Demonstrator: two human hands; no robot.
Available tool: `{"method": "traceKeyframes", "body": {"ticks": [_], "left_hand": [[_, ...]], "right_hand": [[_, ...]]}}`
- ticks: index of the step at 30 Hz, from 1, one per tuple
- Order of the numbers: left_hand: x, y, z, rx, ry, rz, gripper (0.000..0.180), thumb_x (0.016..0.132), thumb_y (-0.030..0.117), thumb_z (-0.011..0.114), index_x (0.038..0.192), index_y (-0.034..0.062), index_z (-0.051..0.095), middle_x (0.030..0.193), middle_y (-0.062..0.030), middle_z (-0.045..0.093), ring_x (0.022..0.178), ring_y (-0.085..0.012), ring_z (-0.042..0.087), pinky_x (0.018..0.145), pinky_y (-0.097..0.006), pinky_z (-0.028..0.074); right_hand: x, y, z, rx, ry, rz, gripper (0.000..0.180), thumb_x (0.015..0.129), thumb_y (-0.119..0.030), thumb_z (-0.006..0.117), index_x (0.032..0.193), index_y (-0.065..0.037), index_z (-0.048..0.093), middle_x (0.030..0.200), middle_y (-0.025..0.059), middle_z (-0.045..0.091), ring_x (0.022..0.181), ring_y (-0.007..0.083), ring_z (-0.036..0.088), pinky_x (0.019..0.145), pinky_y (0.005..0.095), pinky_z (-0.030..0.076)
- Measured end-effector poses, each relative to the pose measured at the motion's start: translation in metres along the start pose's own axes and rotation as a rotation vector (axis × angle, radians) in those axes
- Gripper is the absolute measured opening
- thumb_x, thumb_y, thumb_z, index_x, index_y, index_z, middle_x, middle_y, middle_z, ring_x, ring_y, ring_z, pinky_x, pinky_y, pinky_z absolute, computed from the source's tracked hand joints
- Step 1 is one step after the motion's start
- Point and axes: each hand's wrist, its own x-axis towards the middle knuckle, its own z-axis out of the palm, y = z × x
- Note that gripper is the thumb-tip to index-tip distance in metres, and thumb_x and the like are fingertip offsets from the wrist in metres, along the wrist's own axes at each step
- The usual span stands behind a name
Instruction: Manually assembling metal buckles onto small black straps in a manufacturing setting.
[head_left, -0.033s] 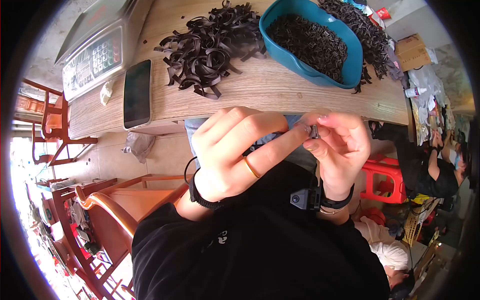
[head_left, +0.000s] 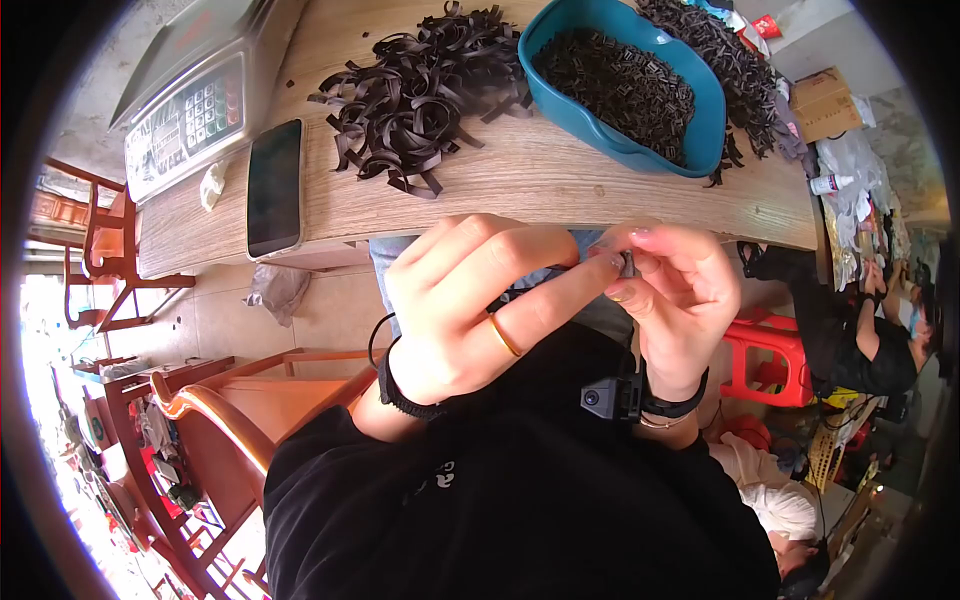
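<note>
A small dark piece (head_left: 628, 266), possibly a slider or buckle, is pinched between the fingertips of both hands just off the table's front edge. My right hand (head_left: 690, 285) has it between thumb and forefinger, the other fingers curled. My left hand (head_left: 470, 300), with a gold ring, meets it with the fingertips; its thumb is hidden behind the fingers. Beyond my hands lies a heap of dark brown flat straps (head_left: 400, 110). To its right stands a teal basin (head_left: 622, 150) holding many small black pieces (head_left: 620, 90).
A phone (head_left: 275, 190) lies on the table (head_left: 480, 215) at left, beside a weighing scale (head_left: 190, 120) and crumpled tissue (head_left: 212, 187). Another dark pile (head_left: 735, 75) is right of the basin. A red stool (head_left: 768, 360) and other people (head_left: 880, 345) are at right, a wooden chair (head_left: 250, 410) at left.
The small dark piece has turned slightly between my fingertips. My hands are otherwise in the same place.
</note>
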Motion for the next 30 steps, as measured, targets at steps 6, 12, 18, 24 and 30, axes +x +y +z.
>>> {"method": "traceKeyframes", "body": {"ticks": [6,12,18,24,30], "left_hand": [[0.0005,0.0009,0.0006,0.058,-0.014,0.005,0.035,0.052,0.007,0.074,0.086,0.0091,0.070,0.076,-0.0028,0.059,0.062,-0.0160,0.057,0.051,-0.026,0.044],[0.0009,0.0000,0.0009,0.121,-0.015,0.032,0.034,0.051,0.009,0.072,0.085,0.0099,0.070,0.075,-0.0023,0.058,0.062,-0.0157,0.057,0.051,-0.026,0.044],[0.0001,-0.0013,0.0018,0.120,0.024,0.082,0.034,0.051,0.014,0.069,0.084,0.0101,0.070,0.078,-0.0025,0.058,0.063,-0.0167,0.056,0.052,-0.027,0.045],[-0.0012,-0.0054,0.0013,0.130,0.050,0.127,0.033,0.052,0.016,0.069,0.085,0.0101,0.070,0.079,-0.0028,0.058,0.064,-0.0179,0.056,0.053,-0.028,0.046],[-0.0050,-0.0047,0.0092,0.022,0.047,0.061,0.031,0.056,0.014,0.070,0.086,0.0087,0.070,0.078,-0.0030,0.058,0.064,-0.0186,0.055,0.055,-0.029,0.047]], "right_hand": [[0.0018,-0.0056,-0.0004,-0.073,0.020,0.031,0.028,0.072,0.014,0.067,0.099,0.009,0.058,0.098,0.0159,0.059,0.083,0.0202,0.062,0.071,0.0302,0.057],[0.0019,-0.0061,0.0009,-0.076,0.037,0.037,0.028,0.072,0.013,0.067,0.098,0.009,0.059,0.097,0.0154,0.060,0.082,0.0189,0.061,0.071,0.0290,0.056],[0.0008,-0.0081,0.0009,-0.076,0.038,0.098,0.027,0.073,0.009,0.070,0.098,0.008,0.059,0.094,0.0131,0.062,0.080,0.0156,0.060,0.070,0.0263,0.052],[-0.0002,-0.0071,0.0006,-0.040,0.017,0.152,0.026,0.073,0.007,0.071,0.097,0.008,0.059,0.092,0.0114,0.063,0.076,0.0120,0.058,0.068,0.0243,0.048],[0.0010,-0.0083,0.0050,-0.043,0.034,0.148,0.027,0.074,0.008,0.069,0.098,0.008,0.058,0.093,0.0110,0.061,0.077,0.0121,0.058,0.070,0.0246,0.049]]}}
